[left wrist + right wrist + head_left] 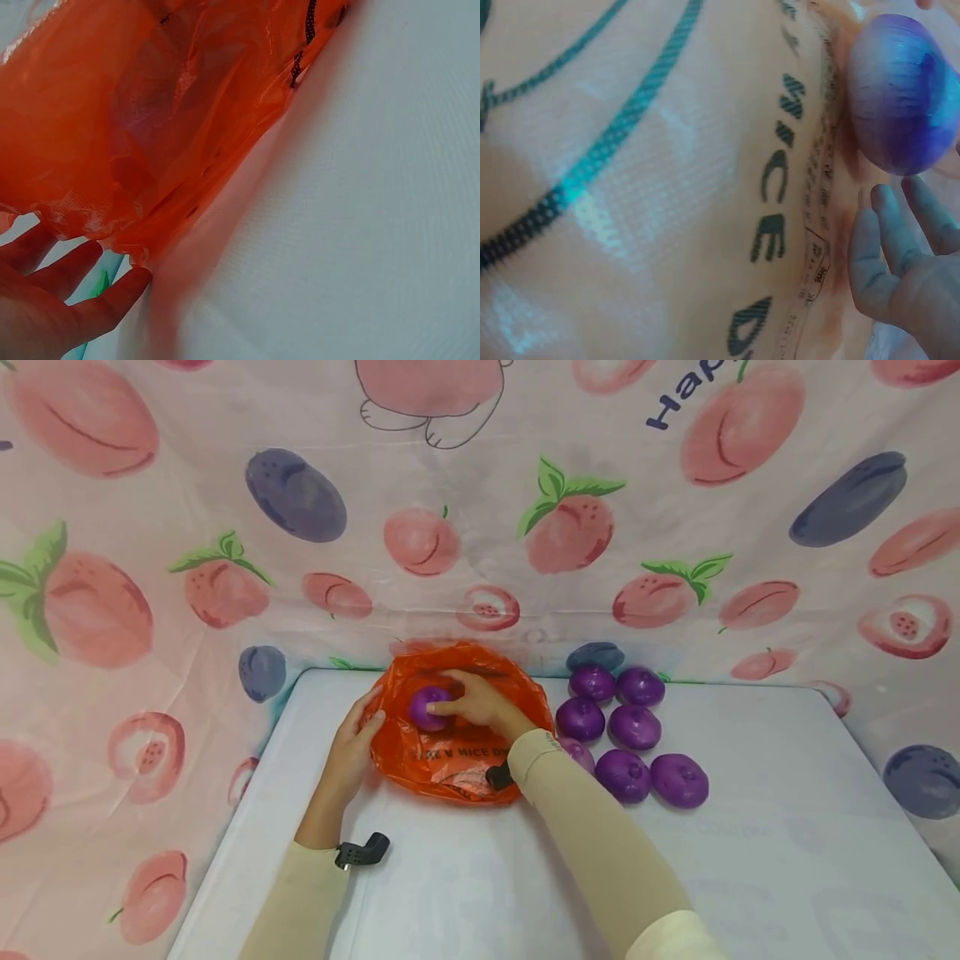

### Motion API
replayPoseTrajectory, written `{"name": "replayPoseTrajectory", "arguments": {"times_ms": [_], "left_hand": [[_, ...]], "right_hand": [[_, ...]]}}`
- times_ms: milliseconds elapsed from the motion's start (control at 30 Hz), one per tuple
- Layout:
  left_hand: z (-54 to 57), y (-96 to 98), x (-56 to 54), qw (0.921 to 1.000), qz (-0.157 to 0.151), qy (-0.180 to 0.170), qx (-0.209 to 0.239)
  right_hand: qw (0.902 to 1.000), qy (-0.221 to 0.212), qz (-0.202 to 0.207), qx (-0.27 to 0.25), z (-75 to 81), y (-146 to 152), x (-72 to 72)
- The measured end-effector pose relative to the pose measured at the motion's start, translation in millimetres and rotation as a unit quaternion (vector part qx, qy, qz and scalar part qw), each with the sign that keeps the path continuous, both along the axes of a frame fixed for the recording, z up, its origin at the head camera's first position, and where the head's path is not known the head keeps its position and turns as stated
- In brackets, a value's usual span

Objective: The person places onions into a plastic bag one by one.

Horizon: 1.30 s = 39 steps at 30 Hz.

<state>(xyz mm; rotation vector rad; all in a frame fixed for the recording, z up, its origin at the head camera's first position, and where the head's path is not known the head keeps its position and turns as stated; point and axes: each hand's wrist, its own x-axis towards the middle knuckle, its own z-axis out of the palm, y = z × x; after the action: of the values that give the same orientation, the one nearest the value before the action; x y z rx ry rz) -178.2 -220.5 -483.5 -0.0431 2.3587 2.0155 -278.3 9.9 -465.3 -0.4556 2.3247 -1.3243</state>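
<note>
An orange plastic bag (465, 781) with dark lettering lies with its mouth spread wide near the back of the table. At the bag's left rim my left hand (354, 739) grips the plastic; in the left wrist view, the fingers (112, 304) meet its crumpled edge. My right hand (480, 700) reaches inside the bag, holding a purple onion (429, 708) with the thumb across it. From the right wrist, the onion (900, 94) appears above several loosely bent fingers (892, 225), the thumb mostly out of sight.
Several more purple onions (633, 727) are grouped right of the bag, one partly hidden by the right sleeve (592, 827). They rest on a white table (780, 793). A fruit-printed cloth (480, 510) hangs behind the table's back edge and along its sides.
</note>
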Motion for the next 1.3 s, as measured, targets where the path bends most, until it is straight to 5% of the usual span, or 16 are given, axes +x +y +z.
{"name": "replayPoseTrajectory", "arguments": {"times_ms": [467, 867, 1067, 1300], "left_hand": [[1.9, 0.6, 1.5, 0.9999, -0.002, 0.01, -0.008], [2.4, 0.5, 1.3, 0.9999, -0.006, 0.009, -0.004], [2.5, 0.6, 0.8, 0.9999, -0.004, 0.008, -0.006], [2.6, 0.5, 0.9, 0.9999, -0.002, 0.009, -0.008]], "right_hand": [[0.9937, 0.062, 0.058, 0.073, 39.7, 2, 12.2], [0.99, 0.112, 0.053, 0.067, 66.8, 29, 21.7], [0.9952, 0.079, 0.053, 0.021, 84.0, 53, 20.7], [0.9977, 0.058, 0.025, 0.025, 107.7, 83, 24.4]]}}
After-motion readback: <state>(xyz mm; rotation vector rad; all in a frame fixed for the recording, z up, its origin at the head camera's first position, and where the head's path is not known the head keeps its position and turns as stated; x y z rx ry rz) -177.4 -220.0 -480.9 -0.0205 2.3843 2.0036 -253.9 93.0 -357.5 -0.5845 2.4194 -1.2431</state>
